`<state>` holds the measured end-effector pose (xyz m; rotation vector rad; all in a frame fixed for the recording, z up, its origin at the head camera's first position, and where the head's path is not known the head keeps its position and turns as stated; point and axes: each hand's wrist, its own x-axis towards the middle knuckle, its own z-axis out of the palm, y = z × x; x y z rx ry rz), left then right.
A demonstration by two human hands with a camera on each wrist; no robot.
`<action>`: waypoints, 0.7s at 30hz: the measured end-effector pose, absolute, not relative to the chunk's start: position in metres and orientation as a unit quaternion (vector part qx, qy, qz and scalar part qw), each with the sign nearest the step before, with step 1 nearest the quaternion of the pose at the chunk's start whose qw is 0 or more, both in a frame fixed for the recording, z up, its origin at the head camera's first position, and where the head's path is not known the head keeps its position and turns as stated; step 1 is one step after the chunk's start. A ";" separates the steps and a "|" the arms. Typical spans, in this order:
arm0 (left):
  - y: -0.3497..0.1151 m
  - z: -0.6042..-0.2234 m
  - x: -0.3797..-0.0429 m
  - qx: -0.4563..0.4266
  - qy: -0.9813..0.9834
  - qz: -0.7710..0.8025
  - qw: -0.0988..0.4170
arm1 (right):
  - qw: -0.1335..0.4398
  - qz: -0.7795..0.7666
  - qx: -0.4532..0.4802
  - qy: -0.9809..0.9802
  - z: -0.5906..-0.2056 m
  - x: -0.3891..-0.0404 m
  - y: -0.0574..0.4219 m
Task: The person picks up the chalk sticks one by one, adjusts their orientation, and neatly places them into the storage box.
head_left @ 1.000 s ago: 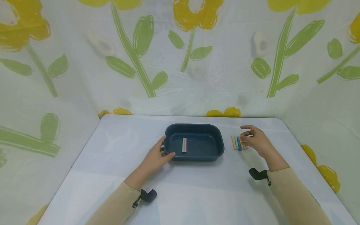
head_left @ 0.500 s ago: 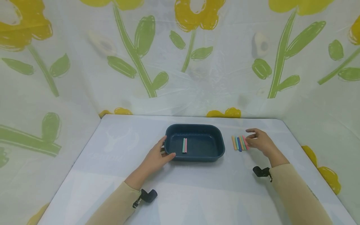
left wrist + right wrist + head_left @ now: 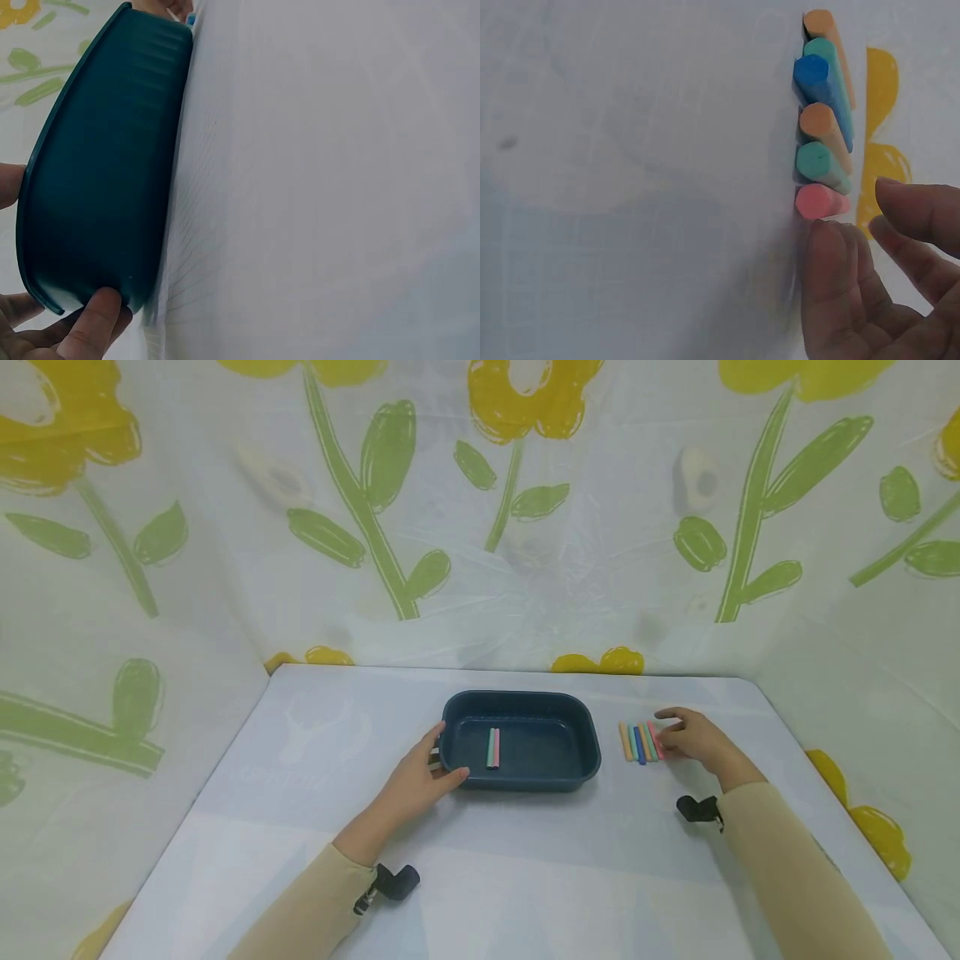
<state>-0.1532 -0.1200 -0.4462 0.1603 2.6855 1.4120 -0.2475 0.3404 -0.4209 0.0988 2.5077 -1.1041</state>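
Note:
A dark teal plastic tub (image 3: pixel 525 782) stands on the table, with a green chalk stick (image 3: pixel 491 749) and a pink one side by side inside it. My left hand (image 3: pixel 408 787) holds the tub's left end, thumb at the front corner and fingers around the rim. To the right of the tub lies a row of several chalk sticks: orange, green, blue (image 3: pixel 821 82), orange, green and pink. My right hand (image 3: pixel 697 741) is at the row's right end, one fingertip right at the pink chalk (image 3: pixel 819 202). Its thumb and fingers are spread, with nothing gripped between them.
The white table (image 3: pixel 525 877) has a back edge close behind the tub. Hanging cloth (image 3: pixel 600 560) printed with yellow flowers and green leaves encloses it at the back and sides. A black wrist camera mount (image 3: pixel 697 810) sits on each sleeve.
My right hand has shifted right, from above the chalk row to its pink end, and lowered beside it. The left hand and tub stay put.

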 end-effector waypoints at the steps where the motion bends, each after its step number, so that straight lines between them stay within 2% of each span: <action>1: -0.120 -0.446 -0.153 0.053 0.883 0.464 0.052 | 0.206 -0.394 0.037 0.895 -0.421 -0.248 0.341; 16: -0.120 -0.445 -0.153 0.050 0.882 0.465 0.055 | 0.292 -0.405 0.014 0.866 -0.418 -0.261 0.344; 21: -0.120 -0.446 -0.154 0.050 0.882 0.465 0.055 | 0.300 -0.399 0.010 0.866 -0.419 -0.264 0.346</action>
